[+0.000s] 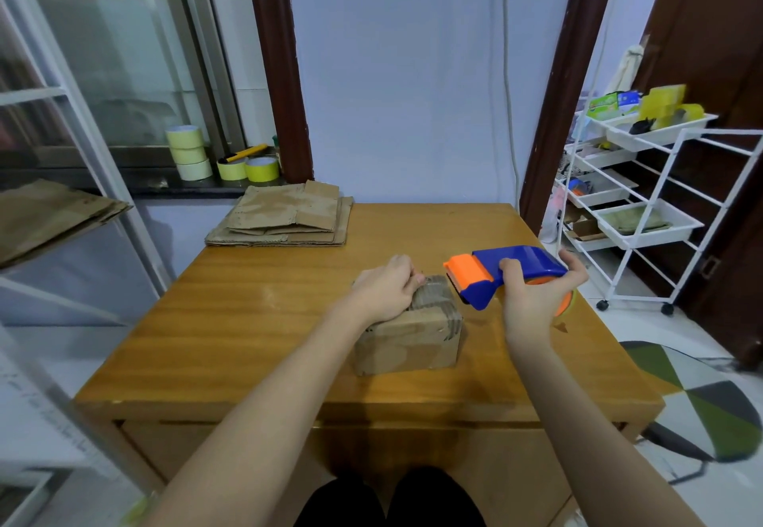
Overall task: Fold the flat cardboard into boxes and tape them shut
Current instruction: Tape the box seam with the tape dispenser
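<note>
A small folded cardboard box (413, 340) stands in the middle of the wooden table (247, 320). My left hand (386, 291) lies on the box's top at its left end, fingers curled over the closed flaps. To the right of the box, my right hand (536, 295) grips a blue and orange tape dispenser (508, 272), held in the air with its orange roller end pointing left, just above the box's right top corner. A stack of flat cardboard blanks (285, 217) lies at the table's far left corner.
Several rolls of yellow tape (223, 157) and a yellow utility knife (243, 152) sit on the dark window sill at the back left. More flat cardboard (49, 217) rests on a shelf at left. A white wheeled rack (644, 196) with trays stands right of the table.
</note>
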